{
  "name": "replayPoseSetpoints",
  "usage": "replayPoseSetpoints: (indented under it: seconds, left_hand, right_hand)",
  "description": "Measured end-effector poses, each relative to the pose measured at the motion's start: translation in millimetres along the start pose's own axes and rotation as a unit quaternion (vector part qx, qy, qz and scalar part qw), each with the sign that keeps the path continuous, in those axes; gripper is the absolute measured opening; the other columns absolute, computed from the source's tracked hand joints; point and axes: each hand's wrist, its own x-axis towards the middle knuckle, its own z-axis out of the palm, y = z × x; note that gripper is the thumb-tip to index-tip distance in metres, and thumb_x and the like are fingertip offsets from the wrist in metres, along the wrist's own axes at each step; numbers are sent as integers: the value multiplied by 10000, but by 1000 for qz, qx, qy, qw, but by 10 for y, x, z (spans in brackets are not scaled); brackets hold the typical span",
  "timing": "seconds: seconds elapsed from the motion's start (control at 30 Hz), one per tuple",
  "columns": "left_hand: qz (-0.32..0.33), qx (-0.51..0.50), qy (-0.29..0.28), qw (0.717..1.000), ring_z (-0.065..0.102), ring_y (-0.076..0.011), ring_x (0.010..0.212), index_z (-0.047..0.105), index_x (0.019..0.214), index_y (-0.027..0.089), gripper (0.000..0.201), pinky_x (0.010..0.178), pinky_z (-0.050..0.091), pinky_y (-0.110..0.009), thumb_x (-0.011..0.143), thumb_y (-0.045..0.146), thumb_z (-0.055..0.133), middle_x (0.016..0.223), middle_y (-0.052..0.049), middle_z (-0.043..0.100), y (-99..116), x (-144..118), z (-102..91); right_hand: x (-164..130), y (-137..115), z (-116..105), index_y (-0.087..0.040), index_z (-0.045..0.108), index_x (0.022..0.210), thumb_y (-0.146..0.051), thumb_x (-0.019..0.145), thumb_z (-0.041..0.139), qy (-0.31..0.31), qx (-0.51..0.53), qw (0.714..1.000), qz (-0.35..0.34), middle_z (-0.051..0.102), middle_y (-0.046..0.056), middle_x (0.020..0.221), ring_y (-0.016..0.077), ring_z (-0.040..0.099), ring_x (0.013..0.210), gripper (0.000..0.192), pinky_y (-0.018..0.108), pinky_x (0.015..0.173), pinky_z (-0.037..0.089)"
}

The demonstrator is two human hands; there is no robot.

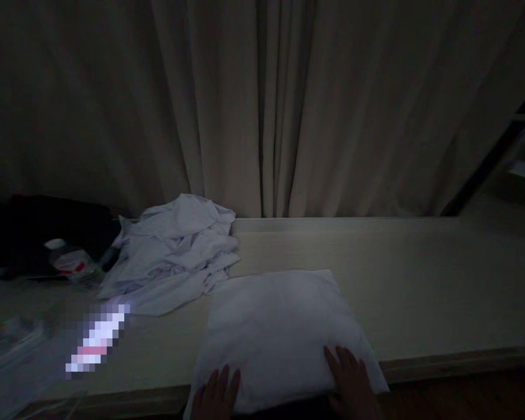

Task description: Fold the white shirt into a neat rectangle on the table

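A white, softly padded rectangular piece, like a pillow [275, 326], lies flat at the front of the pale table and reaches over its near edge. My left hand [216, 394] rests on its near left part, fingers stretched out and slightly apart. On the near right part lies my right hand [350, 376], its fingers also extended and spread. Both palms are partly cut off by the bottom of the picture. Neither hand is closed round anything. Beyond the pillow to the left sits a crumpled heap of white cloth [179, 245].
A clear plastic bottle [74, 262] leans beside a black item [48, 227] at the far left. Nearer lie a bright pixelated patch [98, 338] and clear plastic packaging [17, 350]. Beige curtains [227, 105] hang behind the table [420, 280]. A dark post [485, 163] stands right.
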Motion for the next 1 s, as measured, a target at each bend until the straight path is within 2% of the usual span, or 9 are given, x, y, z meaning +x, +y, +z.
replayPoseSetpoints:
  seconds: [0.13, 0.2, 0.33, 0.47, 0.57, 0.73, 0.87, 1.0]
  left_hand:
    - [9, 4, -8, 1000, 479, -282, 1226, 476, 1257, 355, 719, 968, 411, -494, 719, -74, 266, 1339, -28, 524, -52, 44, -82]
    - [20, -9, -6, 1000, 478, -263, 1228, 470, 1265, 350, 738, 975, 411, -484, 704, -83, 263, 1343, -22, 524, -93, 39, -133]
    - [30, -43, -15, 999, 495, -217, 1216, 469, 1281, 297, 737, 992, 419, -399, 663, -71, 308, 1344, -58, 524, -217, 27, -246]
    - [27, -32, -29, 999, 520, -215, 1189, 517, 1251, 252, 654, 1004, 417, -358, 678, -25, 364, 1335, -84, 531, -380, 55, -368]
    - [41, -53, -29, 997, 544, -217, 1159, 556, 1212, 250, 575, 1004, 418, -380, 727, 19, 352, 1269, -69, 591, -477, 89, -499]
    - [34, -112, 19, 993, 587, -229, 1086, 610, 1140, 242, 421, 974, 428, -401, 801, 152, 376, 1175, -65, 655, -543, 210, -883]
    - [31, -140, 57, 988, 606, -240, 1050, 632, 1093, 236, 357, 936, 435, -388, 832, 249, 389, 1133, -74, 674, -556, 368, -1410]
    - [17, -143, 84, 986, 615, -256, 1016, 625, 1080, 233, 340, 882, 437, -377, 841, 303, 393, 1100, -80, 684, -578, 494, -2037]
  right_hand:
    - [38, -135, 65, -256, 344, 1375, -144, 588, 573, 11, -39, 999, 31, 396, 161, 1415, 414, 299, 1309, 828, 666, 1003, 239]
    - [31, -105, 166, -252, 368, 1362, -112, 583, 560, 39, -46, 998, 15, 403, 153, 1413, 411, 312, 1304, 815, 662, 998, 256]
    - [-1, 170, 338, -245, 536, 1219, -27, 559, 517, 117, -49, 990, -55, 510, 123, 1333, 358, 418, 1253, 695, 578, 1016, 321]
    - [-15, 436, 244, -260, 629, 1070, -34, 600, 499, 198, -47, 974, -99, 644, 75, 1163, 297, 562, 1104, 537, 488, 973, 410]
    - [11, 481, 30, -248, 649, 1038, -81, 683, 492, 218, -15, 972, -85, 672, 75, 1091, 258, 602, 1025, 423, 405, 911, 465]
    - [152, 438, -459, -224, 645, 1066, -108, 755, 434, 170, 26, 984, -55, 673, 86, 1072, 243, 603, 1006, 394, 392, 905, 458]
    - [320, 365, -1050, -206, 630, 1086, -112, 784, 385, 146, 32, 987, -50, 667, 93, 1081, 236, 602, 998, 400, 387, 890, 455]
    - [486, 267, -1758, -178, 616, 1063, -155, 815, 374, 164, 21, 985, -49, 672, 102, 1028, 239, 610, 945, 347, 380, 844, 460]
